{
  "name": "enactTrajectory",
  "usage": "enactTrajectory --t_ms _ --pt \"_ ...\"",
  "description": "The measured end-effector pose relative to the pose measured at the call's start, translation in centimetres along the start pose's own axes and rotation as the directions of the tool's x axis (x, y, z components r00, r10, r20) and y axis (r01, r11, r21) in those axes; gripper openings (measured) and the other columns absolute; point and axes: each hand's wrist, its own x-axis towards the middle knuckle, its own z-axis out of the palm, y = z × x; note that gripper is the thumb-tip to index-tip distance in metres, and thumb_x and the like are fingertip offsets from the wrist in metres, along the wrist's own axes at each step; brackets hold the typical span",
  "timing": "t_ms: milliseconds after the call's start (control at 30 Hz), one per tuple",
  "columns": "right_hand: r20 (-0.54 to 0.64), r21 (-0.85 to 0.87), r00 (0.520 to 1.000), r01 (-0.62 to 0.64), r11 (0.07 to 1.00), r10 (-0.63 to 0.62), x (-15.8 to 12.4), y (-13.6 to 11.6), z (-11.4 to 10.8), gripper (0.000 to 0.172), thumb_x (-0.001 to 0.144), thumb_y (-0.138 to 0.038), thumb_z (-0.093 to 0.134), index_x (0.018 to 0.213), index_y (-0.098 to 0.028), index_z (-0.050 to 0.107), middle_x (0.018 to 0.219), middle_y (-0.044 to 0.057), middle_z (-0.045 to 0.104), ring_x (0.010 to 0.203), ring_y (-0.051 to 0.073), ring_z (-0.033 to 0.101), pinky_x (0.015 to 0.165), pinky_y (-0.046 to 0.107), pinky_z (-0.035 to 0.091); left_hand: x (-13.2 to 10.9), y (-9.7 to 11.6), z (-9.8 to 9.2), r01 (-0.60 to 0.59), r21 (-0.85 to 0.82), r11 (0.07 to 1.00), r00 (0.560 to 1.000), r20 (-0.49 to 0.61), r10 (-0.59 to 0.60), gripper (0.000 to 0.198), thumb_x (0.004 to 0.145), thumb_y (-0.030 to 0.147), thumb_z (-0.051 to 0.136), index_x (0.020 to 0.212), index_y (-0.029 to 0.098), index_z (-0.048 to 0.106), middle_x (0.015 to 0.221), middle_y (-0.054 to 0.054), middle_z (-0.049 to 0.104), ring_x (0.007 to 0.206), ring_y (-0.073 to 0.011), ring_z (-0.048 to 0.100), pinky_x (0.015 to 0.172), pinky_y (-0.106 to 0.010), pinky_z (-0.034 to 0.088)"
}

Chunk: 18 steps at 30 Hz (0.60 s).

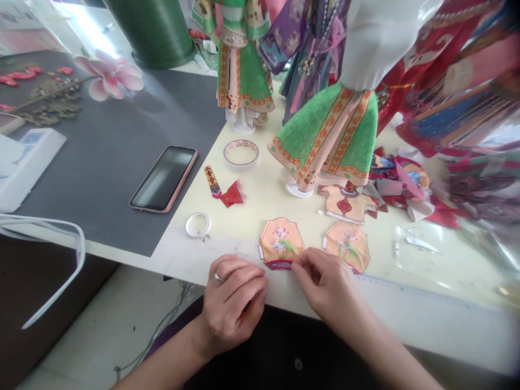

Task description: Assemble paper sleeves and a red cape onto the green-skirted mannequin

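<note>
A peach paper garment piece [280, 242] with a lotus print and a red lower border lies at the table's front edge. My right hand [325, 284] pinches its lower edge between fingertips. My left hand [233, 303], wearing a ring, rests just left of the piece with its fingers closed, and I see nothing in them. A matching printed piece [348, 246] lies right of my right hand, apart from it. Above that lies a peach garment piece [347, 203] with a red motif. Both hands are over the pale table [227, 260].
Dressed paper dolls on white stands [325, 135] crowd the back, with patterned paper scraps [400, 184] to the right. Nearby are a tape roll [241, 153], a small ring of tape [197, 225], red paper [232, 194] and a phone [163, 179] on a grey mat [105, 162].
</note>
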Motion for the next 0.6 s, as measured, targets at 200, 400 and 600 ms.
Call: enactTrajectory --t_ms 200,400,600 --pt "0.002 -0.010 1.000 -0.003 1.000 0.003 0.01 -0.11 -0.01 0.019 0.085 -0.021 0.051 0.066 -0.019 0.051 0.058 -0.001 0.051 0.052 0.012 0.045 0.051 0.025 0.030 -0.33 0.00 0.13 -0.023 0.019 1.000 0.998 0.058 0.022 0.026 0.071 0.004 0.064 0.095 0.014 0.063 0.098 -0.009 0.072 0.096 -0.0241 0.059 0.089 -0.046 0.043" --pt "-0.010 -0.016 1.000 0.003 1.000 -0.003 -0.04 -0.01 0.14 0.019 0.085 -0.021 0.051 0.066 -0.019 0.052 0.058 -0.002 0.052 0.052 0.011 0.045 0.051 0.024 0.031 -0.52 -0.02 0.41 -0.053 0.036 0.998 0.997 0.060 0.050 0.023 0.072 0.007 0.064 0.094 0.014 0.064 0.103 -0.009 0.072 0.101 -0.0259 0.058 0.092 -0.048 0.041" --pt "-0.016 0.000 1.000 -0.002 1.000 0.002 -0.06 0.06 0.18 0.018 0.085 -0.022 0.051 0.067 -0.019 0.052 0.059 -0.002 0.051 0.053 0.011 0.045 0.051 0.024 0.031 -0.64 -0.09 0.66 -0.006 0.019 1.000 1.000 0.015 0.006 0.019 0.072 0.005 0.064 0.090 0.011 0.064 0.100 -0.012 0.071 0.098 -0.0260 0.059 0.092 -0.051 0.043"
